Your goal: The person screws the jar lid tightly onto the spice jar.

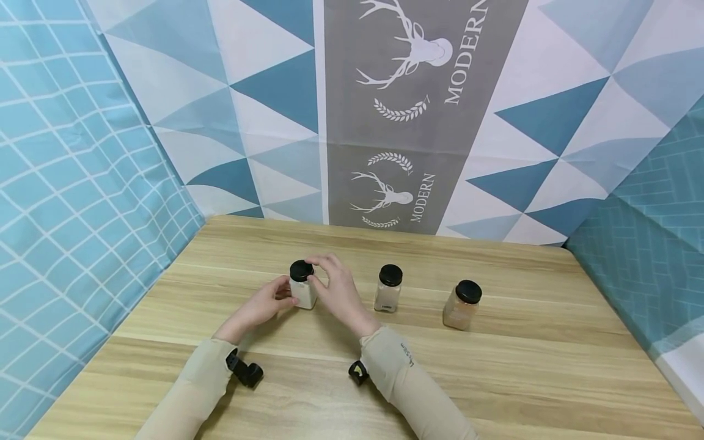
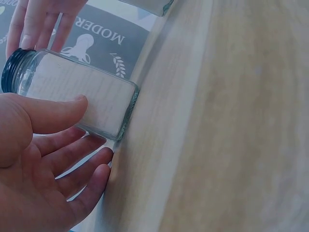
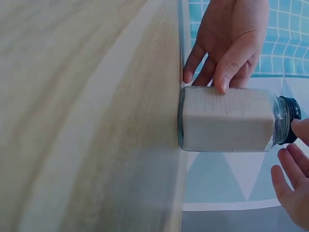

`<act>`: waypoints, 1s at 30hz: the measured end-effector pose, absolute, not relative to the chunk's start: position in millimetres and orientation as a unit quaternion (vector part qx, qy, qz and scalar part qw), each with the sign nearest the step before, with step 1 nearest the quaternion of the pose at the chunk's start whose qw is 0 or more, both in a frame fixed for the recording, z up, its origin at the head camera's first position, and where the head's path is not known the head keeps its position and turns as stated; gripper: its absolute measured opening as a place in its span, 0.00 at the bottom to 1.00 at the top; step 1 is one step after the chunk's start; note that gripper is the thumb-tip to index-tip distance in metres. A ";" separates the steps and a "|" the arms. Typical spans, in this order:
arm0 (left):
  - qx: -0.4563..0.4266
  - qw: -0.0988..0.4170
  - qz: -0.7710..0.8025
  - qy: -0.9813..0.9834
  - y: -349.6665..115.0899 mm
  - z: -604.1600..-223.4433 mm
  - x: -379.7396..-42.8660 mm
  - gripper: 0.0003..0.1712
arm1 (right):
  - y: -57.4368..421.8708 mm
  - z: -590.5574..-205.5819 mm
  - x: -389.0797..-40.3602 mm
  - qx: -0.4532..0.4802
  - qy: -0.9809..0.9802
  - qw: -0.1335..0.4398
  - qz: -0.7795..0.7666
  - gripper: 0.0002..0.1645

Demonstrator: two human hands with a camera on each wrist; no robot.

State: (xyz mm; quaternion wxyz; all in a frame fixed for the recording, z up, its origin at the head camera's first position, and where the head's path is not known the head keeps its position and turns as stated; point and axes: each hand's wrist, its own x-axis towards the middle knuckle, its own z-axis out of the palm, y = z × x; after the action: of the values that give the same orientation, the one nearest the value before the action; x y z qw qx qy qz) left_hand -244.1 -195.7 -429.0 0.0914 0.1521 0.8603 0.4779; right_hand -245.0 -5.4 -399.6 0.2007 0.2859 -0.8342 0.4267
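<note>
A square glass jar (image 1: 304, 296) with white contents stands upright on the wooden table, left of the middle. My left hand (image 1: 268, 302) holds its body from the left; the left wrist view shows the thumb along one side and the fingers round the other. On the right, my right hand (image 1: 342, 295) pinches the black lid (image 1: 300, 269) between thumb and fingers. The lid sits on the jar's neck. In the right wrist view the white contents (image 3: 227, 118) fill most of the glass, and only part of the right hand shows at the edge.
To the right stand two more black-lidded jars: one with pale contents (image 1: 388, 296) and one with pinkish-orange contents (image 1: 459, 313). A patterned cloth (image 1: 275, 122) hangs behind the table (image 1: 528, 366), with blue tiled-pattern cloth (image 1: 82, 153) along the left side.
</note>
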 end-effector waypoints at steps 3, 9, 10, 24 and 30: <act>0.156 0.090 0.475 0.861 -196.1 -428.9 -243.9 0.26 | -6.3 -400.1 -244.8 0.294 -0.836 0.187 0.425 0.20; 0.156 0.092 0.480 0.858 -196.4 -429.2 -243.1 0.26 | -6.5 -400.3 -243.4 0.308 -0.841 0.161 0.414 0.22; 0.157 0.092 0.481 0.858 -196.5 -429.1 -242.9 0.26 | -6.3 -400.2 -243.5 0.310 -0.840 0.161 0.415 0.22; 0.158 0.093 0.483 0.856 -197.1 -430.2 -243.1 0.27 | -1.9 -402.0 -243.6 0.288 -0.836 0.172 0.435 0.20; 0.165 0.088 0.481 0.856 -196.6 -431.0 -244.9 0.27 | -0.6 -401.3 -244.6 0.281 -0.834 0.196 0.432 0.18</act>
State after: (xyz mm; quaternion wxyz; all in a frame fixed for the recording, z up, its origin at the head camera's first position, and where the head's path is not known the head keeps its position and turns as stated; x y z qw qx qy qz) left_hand -244.9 -196.6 -431.0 0.0881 0.1655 0.8562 0.4813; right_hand -244.6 -0.6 -401.3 0.1957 0.2809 -0.8343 0.4322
